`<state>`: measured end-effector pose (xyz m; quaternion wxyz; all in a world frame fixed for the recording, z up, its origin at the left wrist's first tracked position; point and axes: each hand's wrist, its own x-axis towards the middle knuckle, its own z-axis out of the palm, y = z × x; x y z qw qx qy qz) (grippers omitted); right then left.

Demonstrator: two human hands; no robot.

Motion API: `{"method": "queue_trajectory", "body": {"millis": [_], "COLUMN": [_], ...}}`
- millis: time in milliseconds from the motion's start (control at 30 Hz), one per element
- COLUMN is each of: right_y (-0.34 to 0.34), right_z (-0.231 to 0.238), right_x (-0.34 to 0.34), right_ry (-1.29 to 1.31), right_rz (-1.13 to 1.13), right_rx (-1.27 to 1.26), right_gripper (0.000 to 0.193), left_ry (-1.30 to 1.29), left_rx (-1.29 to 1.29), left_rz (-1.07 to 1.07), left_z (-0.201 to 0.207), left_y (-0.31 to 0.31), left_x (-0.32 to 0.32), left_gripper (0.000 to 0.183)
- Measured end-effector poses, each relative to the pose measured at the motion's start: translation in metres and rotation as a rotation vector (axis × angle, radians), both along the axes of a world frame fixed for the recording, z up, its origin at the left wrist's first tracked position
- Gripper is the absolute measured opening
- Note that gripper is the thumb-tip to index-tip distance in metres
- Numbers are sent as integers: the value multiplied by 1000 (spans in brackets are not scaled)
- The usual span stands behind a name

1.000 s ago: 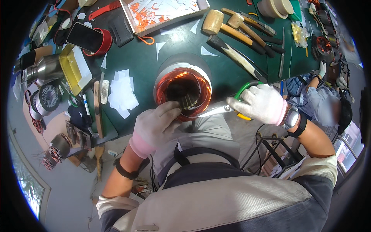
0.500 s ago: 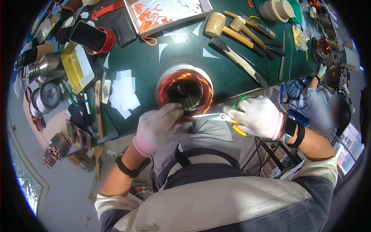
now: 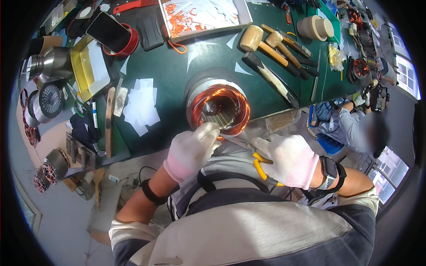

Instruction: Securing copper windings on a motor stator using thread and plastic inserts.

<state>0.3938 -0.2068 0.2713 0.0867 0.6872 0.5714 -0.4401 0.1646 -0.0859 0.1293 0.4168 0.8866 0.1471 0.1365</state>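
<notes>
A motor stator [image 3: 194,95] with a ring of copper windings [image 3: 244,116] sits at the table's near edge, its bore facing me. At the near rim of the windings, my gloved left hand [image 3: 191,150] has thumb and fingers pinched together; whatever lies between them is too small to make out. My gloved right hand [image 3: 284,158] is wrapped round the yellow handles of a pair of scissors [image 3: 262,170]. Their metal blades point left, tips close to my left fingertips and the winding's lower edge. How far apart the blades stand is hard to tell.
White paper slips [image 3: 141,106] lie left of the stator, beside a wooden stick [image 3: 110,122]. Mallets [image 3: 251,37] and a hammer [image 3: 270,77] lie at the right. A box of paper scraps [image 3: 204,20] stands behind. Another person [image 3: 355,128] sits at the far right.
The scissors have tilted, with their handles lower and their blades slanting up to the left. My right hand has lowered. My left hand still pinches at the windings. The whole view has shifted slightly.
</notes>
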Motion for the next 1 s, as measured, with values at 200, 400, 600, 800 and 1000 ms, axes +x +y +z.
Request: {"method": "queue_trajectory", "body": {"millis": [200,400,600,800,1000], "right_y": [7,-7,-18,-23,-28], "right_z": [-5,-8,-18,-34,-51], "right_x": [-8,12,61,79,89], "right_ry": [-18,-32,-163,-116,-160], "right_rz": [-8,38,185,265,394], "right_rx": [-54,112,262,397,440], "right_gripper": [33,42,45,44,40], "left_ry": [6,-17,40,163,162], "left_rx": [-45,-69,-117,-11,34], "left_rz": [2,-102,-174,-101,-69], "left_z": [-1,-10,6,23,19], "left_y": [5,33,65,27,34], "left_x": [-4,-10,3,14,23], "left_gripper": [37,33,40,47,42]}}
